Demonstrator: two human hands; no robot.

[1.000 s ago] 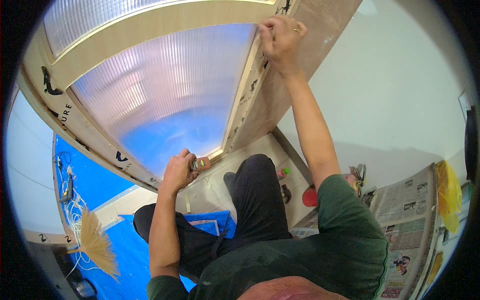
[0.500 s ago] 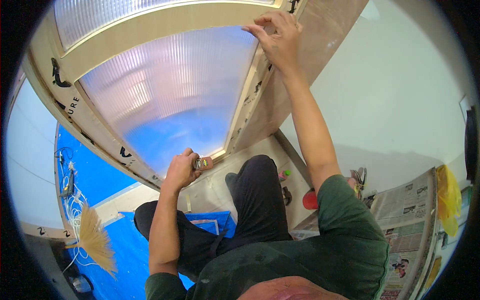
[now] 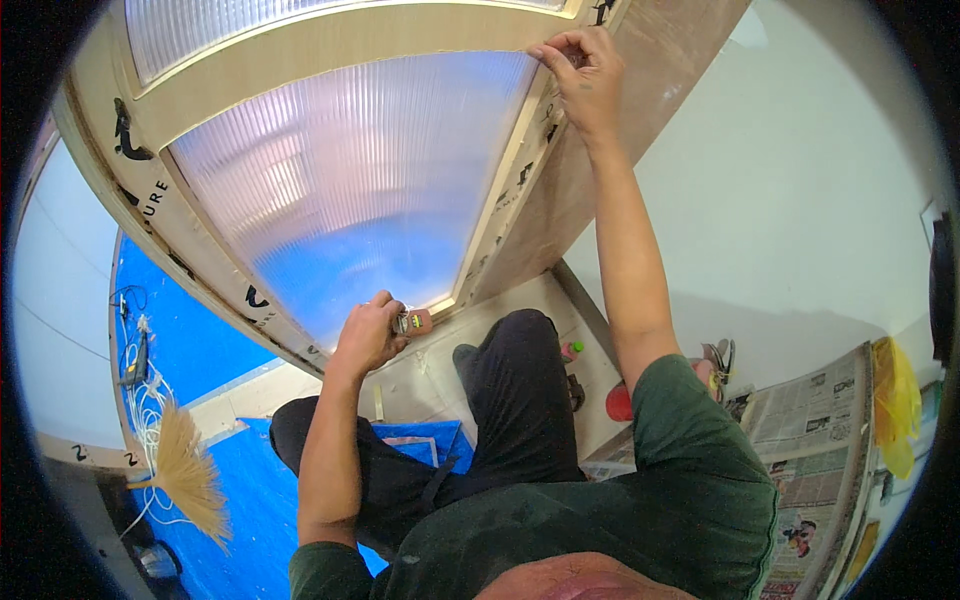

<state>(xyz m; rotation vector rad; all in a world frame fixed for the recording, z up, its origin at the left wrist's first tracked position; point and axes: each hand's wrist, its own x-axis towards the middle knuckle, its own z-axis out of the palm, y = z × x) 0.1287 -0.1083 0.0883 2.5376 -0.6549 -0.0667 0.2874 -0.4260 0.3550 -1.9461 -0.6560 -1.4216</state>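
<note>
A tall wooden frame (image 3: 350, 75) holding ribbed translucent panes (image 3: 340, 180) stands before me, black tape and printed marks along its edges. My right hand (image 3: 588, 85) is raised to the frame's right upright, near the lower pane's upper right corner. Its thumb and forefinger are pinched together, and whatever they hold is too small to make out. Low by the pane's bottom edge, my left hand (image 3: 368, 335) is closed around a small brownish object with a dark and yellow label (image 3: 413, 322). The fingers cover part of that object, so its kind is unclear.
Blue sheeting (image 3: 240, 480) covers floor at left, with a straw brush (image 3: 190, 470) and white cables (image 3: 152, 400). A brown board (image 3: 640, 110) adjoins the frame. On the right are a red container (image 3: 619, 403), newspaper sheets (image 3: 805, 440) and a yellow plastic bag (image 3: 897, 405).
My right hand has shifted right, its fingertips now close to the pane's corner and pinched together. My left hand keeps its hold low on the frame. The view has shifted slightly.
</note>
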